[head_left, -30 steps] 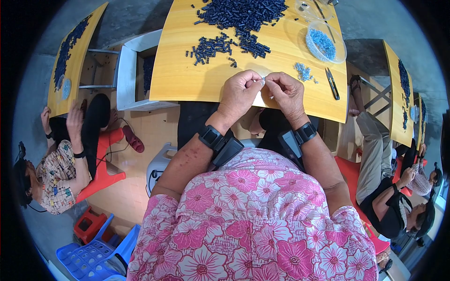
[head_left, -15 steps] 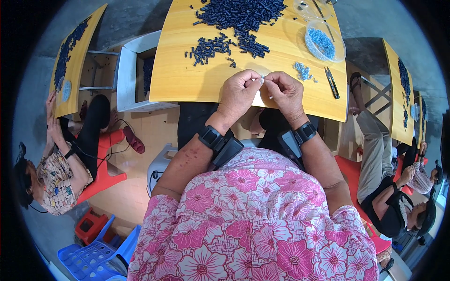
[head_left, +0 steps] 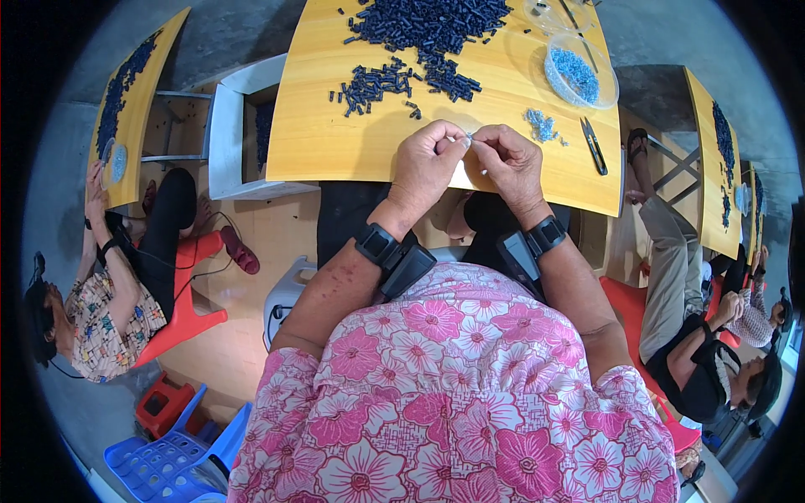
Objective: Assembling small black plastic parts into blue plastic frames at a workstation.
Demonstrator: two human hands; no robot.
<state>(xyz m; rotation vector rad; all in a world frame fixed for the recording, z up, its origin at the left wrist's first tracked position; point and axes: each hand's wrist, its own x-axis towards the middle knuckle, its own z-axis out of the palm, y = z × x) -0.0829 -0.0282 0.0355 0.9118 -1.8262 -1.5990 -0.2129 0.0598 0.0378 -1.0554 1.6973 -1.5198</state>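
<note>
My left hand (head_left: 431, 163) and my right hand (head_left: 508, 163) meet over the front edge of the yellow table (head_left: 319, 155). Both pinch, thumb against forefinger, at a tiny pale piece (head_left: 470, 136) between them, too small to name. On the table to the right of my right hand lie a small heap of clear-blue bits (head_left: 542, 126) and black-handled thread snips (head_left: 594, 147). Beyond my left hand are a small pile of short dark cylindrical pieces (head_left: 369, 86) and a large heap of the same (head_left: 428, 29).
A clear round tub (head_left: 577, 74) of blue bits stands at the table's right side, with a second clear dish (head_left: 549, 15) behind it. A white box (head_left: 231, 134) adjoins the table's left edge. People sit at other tables on both sides. A blue plastic basket (head_left: 159, 465) stands lower left.
My hands stay almost in place, still pinching together. The person at the left table has shifted their arms and hands a little.
</note>
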